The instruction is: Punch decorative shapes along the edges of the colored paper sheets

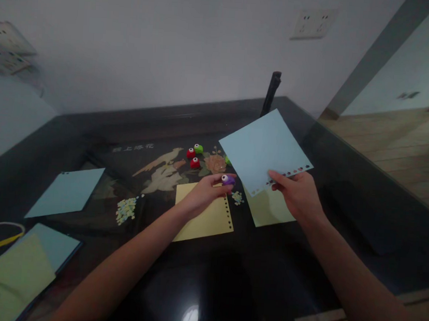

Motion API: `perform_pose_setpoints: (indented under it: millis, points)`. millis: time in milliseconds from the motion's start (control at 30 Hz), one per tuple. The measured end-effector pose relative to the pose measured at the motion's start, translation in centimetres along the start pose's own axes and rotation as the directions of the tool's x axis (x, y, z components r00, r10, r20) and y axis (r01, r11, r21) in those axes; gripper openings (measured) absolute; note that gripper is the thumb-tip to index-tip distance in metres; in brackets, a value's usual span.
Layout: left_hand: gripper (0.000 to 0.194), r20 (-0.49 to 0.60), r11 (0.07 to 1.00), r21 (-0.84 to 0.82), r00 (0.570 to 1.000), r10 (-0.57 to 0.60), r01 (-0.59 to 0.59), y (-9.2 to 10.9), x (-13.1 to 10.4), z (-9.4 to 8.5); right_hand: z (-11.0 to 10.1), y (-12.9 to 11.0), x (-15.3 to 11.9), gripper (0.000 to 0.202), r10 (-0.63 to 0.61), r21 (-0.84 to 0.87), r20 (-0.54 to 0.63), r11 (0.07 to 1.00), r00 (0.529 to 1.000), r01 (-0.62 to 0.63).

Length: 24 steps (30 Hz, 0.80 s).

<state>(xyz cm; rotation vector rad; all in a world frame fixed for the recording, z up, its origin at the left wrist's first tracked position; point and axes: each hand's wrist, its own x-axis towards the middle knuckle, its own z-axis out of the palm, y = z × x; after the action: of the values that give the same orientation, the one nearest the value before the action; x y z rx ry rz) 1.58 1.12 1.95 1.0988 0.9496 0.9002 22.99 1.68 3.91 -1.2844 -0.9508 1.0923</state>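
My left hand (213, 187) is closed around a purple craft punch (228, 179) with a white eye-like button. My right hand (299, 195) pinches the lower edge of a light blue sheet of paper (266, 146), which is raised and tilted above the table. A row of small punched holes runs along that sheet's edge near my right fingers. Beneath my left hand lies a yellow sheet (199, 222) with holes down its right side. Another yellow sheet (269, 210) lies partly hidden under the blue one. A small heap of paper cut-outs (237, 197) sits between them.
Two red punches (195, 163) and a green punch (198, 149) stand behind my left hand. To the left are a larger pile of cut-outs (126, 211), a blue sheet (67, 192) and stacked paper (18, 274). A black upright object (271, 92) stands at the back.
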Motion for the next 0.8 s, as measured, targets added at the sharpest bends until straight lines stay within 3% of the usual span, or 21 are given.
perform_pose_setpoints:
  millis: [133, 233, 500, 800]
  points:
    - [0.021, 0.019, 0.956, -0.278, 0.996, -0.086, 0.088, 0.3, -0.4, 0.6, 0.0, 0.3, 0.2, 0.018, -0.019, 0.027, -0.021, 0.999, 1.000, 0.020]
    - [0.021, 0.031, 0.927, -0.359, 0.994, -0.102, 0.106, 0.5, -0.4, 0.5, 0.0, 0.7, 0.4, 0.018, -0.021, 0.038, -0.018, 0.999, 1.000, 0.022]
    - [0.029, 0.067, 0.946, -0.306, 0.994, -0.092, 0.108, -0.2, -0.5, 1.2, 0.4, 0.9, 0.2, 0.016, -0.042, 0.031, -0.005, 0.999, 0.999, 0.042]
    - [0.034, 0.079, 0.970, -0.220, 0.993, -0.088, 0.103, -0.5, -0.8, 1.8, 0.4, 0.6, -0.3, 0.018, -0.131, -0.153, -0.041, 0.981, 0.991, 0.123]
